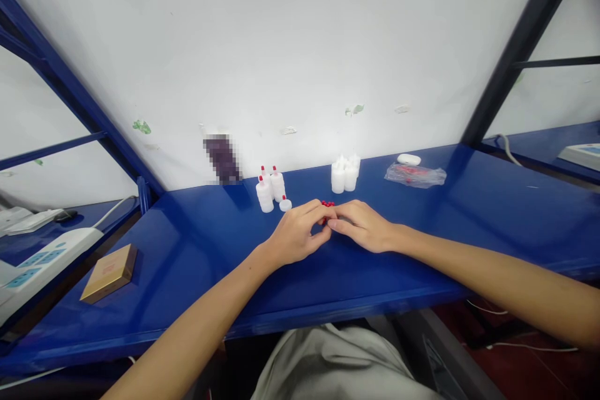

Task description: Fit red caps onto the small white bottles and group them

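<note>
My left hand (302, 234) and my right hand (363, 225) meet over the blue table, fingertips touching. Both have bent fingers with the thumb drawn in. Just behind the fingertips lies a small cluster of red caps (328, 204); a bit of red also shows between my fingers, but what they grip is hidden. To the left stand several white squeeze bottles (265, 194) with red tips. Beside them sits a low white nozzle lid (285, 204) with a red tip. Farther back on the right, several white bottles (344, 175) without red tips stand grouped.
A clear plastic bag (415, 175) with red pieces lies back right, by a white oval case (409, 160). A gold box (109, 273) is at the left end of the blue table (197, 275). A pixelated dark rectangle (223, 159) leans on the wall. A power strip (47, 265) stands far left.
</note>
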`<state>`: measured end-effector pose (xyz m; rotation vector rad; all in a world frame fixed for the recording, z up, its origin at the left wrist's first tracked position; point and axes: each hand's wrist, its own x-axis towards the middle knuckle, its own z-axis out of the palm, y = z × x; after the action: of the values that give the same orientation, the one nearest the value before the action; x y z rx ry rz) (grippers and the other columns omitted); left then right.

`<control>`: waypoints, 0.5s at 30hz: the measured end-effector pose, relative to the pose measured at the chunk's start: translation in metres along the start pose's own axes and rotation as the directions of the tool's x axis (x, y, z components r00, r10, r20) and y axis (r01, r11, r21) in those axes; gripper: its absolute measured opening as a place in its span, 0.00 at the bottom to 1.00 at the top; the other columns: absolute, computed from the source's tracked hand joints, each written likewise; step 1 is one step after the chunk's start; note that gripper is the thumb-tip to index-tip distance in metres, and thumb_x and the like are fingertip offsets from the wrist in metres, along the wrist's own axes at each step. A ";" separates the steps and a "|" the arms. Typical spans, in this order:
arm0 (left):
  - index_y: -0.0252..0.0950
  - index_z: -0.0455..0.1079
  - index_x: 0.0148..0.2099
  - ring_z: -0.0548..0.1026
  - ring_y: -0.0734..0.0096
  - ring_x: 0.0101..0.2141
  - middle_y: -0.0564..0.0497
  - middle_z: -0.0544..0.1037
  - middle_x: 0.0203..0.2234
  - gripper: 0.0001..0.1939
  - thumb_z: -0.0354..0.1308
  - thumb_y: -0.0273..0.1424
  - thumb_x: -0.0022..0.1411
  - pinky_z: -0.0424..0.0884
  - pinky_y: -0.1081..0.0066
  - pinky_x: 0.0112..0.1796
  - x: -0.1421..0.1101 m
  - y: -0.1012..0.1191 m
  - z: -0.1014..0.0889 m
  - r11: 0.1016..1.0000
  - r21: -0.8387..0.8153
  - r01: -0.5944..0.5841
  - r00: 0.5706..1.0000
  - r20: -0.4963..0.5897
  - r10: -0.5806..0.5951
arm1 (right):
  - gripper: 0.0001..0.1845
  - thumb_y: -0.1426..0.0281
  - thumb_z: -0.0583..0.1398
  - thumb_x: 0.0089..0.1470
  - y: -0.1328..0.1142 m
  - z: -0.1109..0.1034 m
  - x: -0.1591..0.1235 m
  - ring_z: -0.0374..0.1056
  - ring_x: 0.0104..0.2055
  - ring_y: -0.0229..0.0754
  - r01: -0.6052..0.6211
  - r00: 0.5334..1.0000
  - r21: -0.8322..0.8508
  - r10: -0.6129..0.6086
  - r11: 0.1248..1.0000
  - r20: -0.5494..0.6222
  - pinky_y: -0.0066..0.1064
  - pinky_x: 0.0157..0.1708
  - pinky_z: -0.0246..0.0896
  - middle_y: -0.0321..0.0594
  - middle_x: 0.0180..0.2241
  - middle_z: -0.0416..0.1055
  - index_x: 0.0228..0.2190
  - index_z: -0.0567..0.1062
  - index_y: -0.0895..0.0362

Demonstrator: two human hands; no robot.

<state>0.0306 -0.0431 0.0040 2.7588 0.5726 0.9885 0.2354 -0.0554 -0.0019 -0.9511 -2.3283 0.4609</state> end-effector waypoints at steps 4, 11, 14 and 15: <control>0.35 0.67 0.43 0.66 0.74 0.30 0.53 0.69 0.29 0.07 0.51 0.25 0.64 0.63 0.74 0.33 -0.001 -0.002 0.002 1.000 0.003 -0.012 1.000 -0.009 0.012 | 0.22 0.57 0.49 0.65 -0.002 0.000 0.001 0.62 0.25 0.37 -0.013 1.000 -0.026 0.013 1.000 0.001 0.29 0.28 0.48 0.36 0.24 0.70 0.33 0.76 0.57; 0.36 0.66 0.43 0.64 0.76 0.27 0.55 0.67 0.26 0.06 0.50 0.25 0.64 0.62 0.75 0.32 -0.003 -0.003 0.005 0.999 -0.026 0.023 0.998 0.057 -0.022 | 0.17 0.66 0.49 0.64 -0.006 0.002 0.003 0.69 0.33 0.41 0.020 0.999 0.037 -0.021 0.999 0.025 0.30 0.34 0.54 0.38 0.33 0.76 0.38 0.76 0.56; 0.36 0.66 0.43 0.62 0.77 0.25 0.57 0.64 0.24 0.06 0.51 0.26 0.64 0.60 0.75 0.30 -0.004 -0.004 0.007 0.998 -0.041 0.046 0.996 0.074 -0.043 | 0.15 0.69 0.49 0.63 -0.007 0.003 0.002 0.67 0.31 0.39 0.033 0.999 0.033 -0.033 0.999 0.019 0.30 0.33 0.54 0.38 0.32 0.74 0.38 0.75 0.57; 0.36 0.66 0.43 0.61 0.78 0.25 0.58 0.63 0.23 0.06 0.51 0.26 0.64 0.60 0.75 0.30 -0.004 -0.005 0.007 0.997 -0.047 0.054 0.996 0.075 -0.050 | 0.15 0.69 0.49 0.63 -0.008 0.002 0.002 0.65 0.29 0.39 0.034 0.999 0.029 -0.034 0.999 0.017 0.29 0.33 0.54 0.37 0.31 0.73 0.38 0.74 0.57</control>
<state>0.0308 -0.0405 -0.0051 2.7099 0.5974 0.8734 0.2286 -0.0596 0.0009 -0.8962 -2.3437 0.4887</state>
